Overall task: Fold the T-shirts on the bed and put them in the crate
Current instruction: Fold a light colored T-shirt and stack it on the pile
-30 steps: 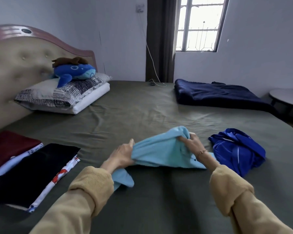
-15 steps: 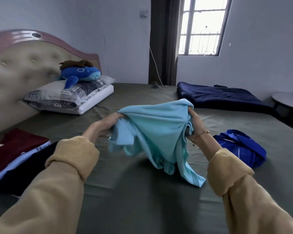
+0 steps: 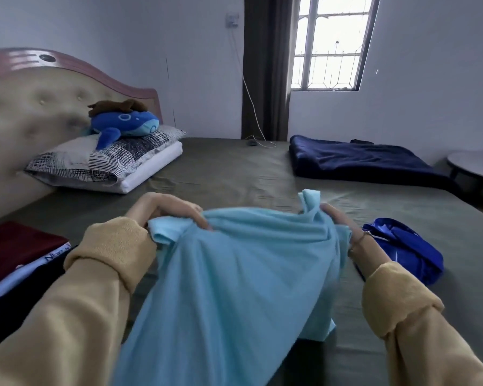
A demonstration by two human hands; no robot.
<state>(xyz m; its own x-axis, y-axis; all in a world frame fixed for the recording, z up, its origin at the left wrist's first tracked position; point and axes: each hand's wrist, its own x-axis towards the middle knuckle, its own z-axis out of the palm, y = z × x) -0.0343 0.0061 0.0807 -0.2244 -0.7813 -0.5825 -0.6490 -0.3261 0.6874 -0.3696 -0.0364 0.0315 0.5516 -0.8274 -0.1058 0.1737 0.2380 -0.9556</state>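
Both hands hold a light blue T-shirt (image 3: 234, 274) up above the bed (image 3: 234, 168), spread between them so that its cloth hangs toward the camera and covers the middle of the view. The left hand (image 3: 168, 210) grips the upper edge near a short sleeve, fingers curled over the fabric. The right hand (image 3: 338, 218) pinches the other upper corner, where a bunched tip of cloth sticks up above the fingers; a thin bracelet (image 3: 360, 239) sits on that wrist. Both arms wear tan sleeves (image 3: 109, 252).

Just beside the right forearm, a crumpled royal blue shirt (image 3: 405, 246) lies on the olive-green sheet. At the left edge of the bed sits a group of folded garments: a maroon one (image 3: 17, 246), a pale one with blue lettering (image 3: 39, 263) under it, and a black one (image 3: 11, 310) nearer the camera.

Farther back, a blue plush whale (image 3: 123, 126) with a brown plush (image 3: 117, 105) on top rests on a patterned pillow (image 3: 101, 160) stacked on a white pillow (image 3: 151, 174), against a tufted headboard (image 3: 25, 107). A folded navy blanket (image 3: 360, 160) lies at the far right corner of the bed, beneath a barred window (image 3: 329, 43). A white cable (image 3: 251, 107) runs down the wall to the bed. A round table (image 3: 474, 165) shows at the right edge
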